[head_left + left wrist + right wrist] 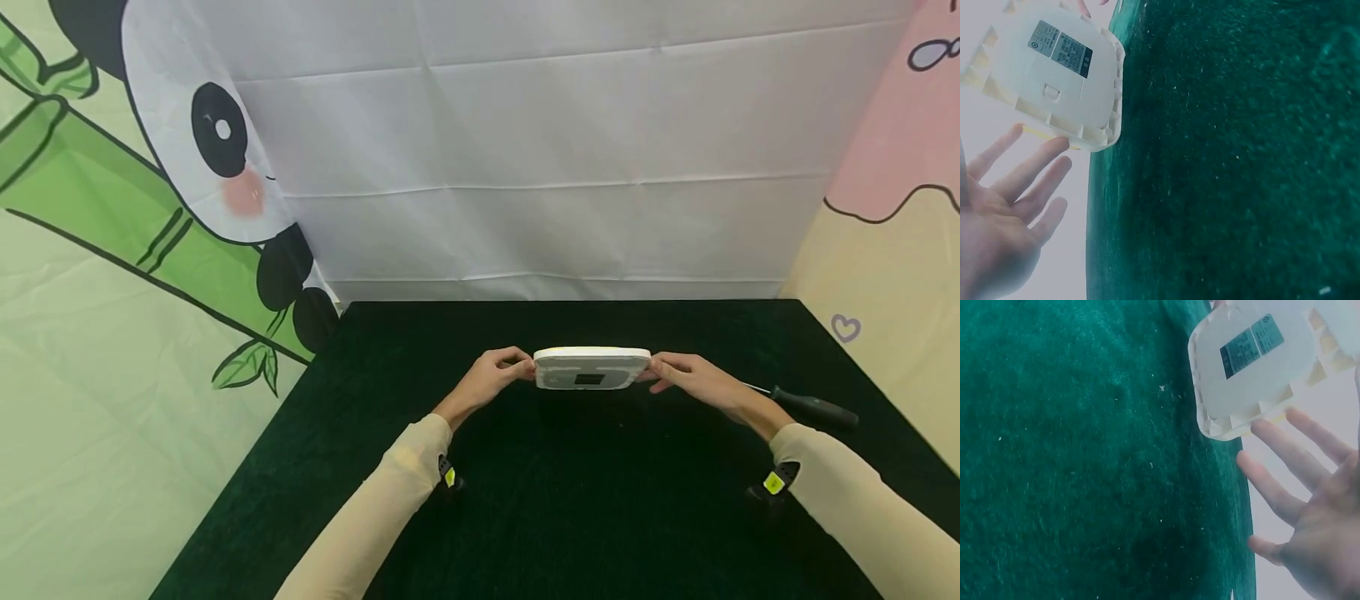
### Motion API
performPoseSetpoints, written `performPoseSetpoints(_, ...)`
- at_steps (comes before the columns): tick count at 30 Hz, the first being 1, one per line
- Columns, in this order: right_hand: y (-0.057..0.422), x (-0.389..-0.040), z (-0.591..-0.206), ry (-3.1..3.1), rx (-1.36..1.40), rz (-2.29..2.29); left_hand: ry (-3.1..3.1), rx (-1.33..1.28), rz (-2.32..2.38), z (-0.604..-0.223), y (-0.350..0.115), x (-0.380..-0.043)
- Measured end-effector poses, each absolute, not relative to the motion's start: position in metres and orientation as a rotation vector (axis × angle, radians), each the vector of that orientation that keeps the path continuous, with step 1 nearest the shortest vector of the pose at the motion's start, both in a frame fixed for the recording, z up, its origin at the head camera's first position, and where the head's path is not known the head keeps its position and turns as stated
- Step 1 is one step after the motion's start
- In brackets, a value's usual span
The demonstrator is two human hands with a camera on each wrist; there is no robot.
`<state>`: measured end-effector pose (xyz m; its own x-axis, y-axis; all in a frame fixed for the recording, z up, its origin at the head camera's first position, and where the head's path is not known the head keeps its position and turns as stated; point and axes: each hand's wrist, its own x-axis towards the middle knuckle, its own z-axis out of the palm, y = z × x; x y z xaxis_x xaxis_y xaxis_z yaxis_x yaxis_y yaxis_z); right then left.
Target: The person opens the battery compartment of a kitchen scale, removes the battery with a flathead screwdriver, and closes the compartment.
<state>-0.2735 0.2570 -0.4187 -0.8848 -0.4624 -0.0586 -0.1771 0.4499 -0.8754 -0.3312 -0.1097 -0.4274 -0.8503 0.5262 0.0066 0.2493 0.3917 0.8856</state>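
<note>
A white plastic panel-like device [558,375] with rounded corners is held up over the dark cloth, its underside tilted towards me. My left hand [486,382] pinches its left end, and my right hand [697,383] grips the right end. Ribs run round the rim of the device [1088,106] in the left wrist view, with a printed label [1060,49] and a small latch [1051,93] on its back. Fingertips of the left hand [1007,219] reach the rim. In the right wrist view the right hand [1313,500] has fingers spread along the opposite edge, its thumb hidden.
A screwdriver [817,408] with a black handle lies on the dark green cloth [570,500], beyond the right forearm. Behind the table hangs a white curtain [525,167], and a panda-print sheet [172,200] lines the left side.
</note>
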Motion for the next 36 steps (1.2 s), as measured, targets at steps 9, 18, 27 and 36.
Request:
performPoseSetpoints(9, 0.249, -0.279, -0.426, 2.593, -0.491, -1.419, 2.416, 0.630, 1.494, -0.432, -0.105, -0.336)
performPoseSetpoints(18, 0.237, -0.282, -0.441, 2.803, -0.424, -1.461, 2.614, 0.656, 1.416, -0.437, -0.095, -0.330)
performPoseSetpoints(27, 0.235, -0.280, -0.442, 2.791, -0.362, -1.493, 2.674, 0.638, 1.447, -0.439, -0.089, -0.328)
performPoseSetpoints(36, 0.236, -0.272, -0.433, 2.744, -0.257, -1.522, 2.646, 0.562, 1.499, -0.435, -0.081, -0.324)
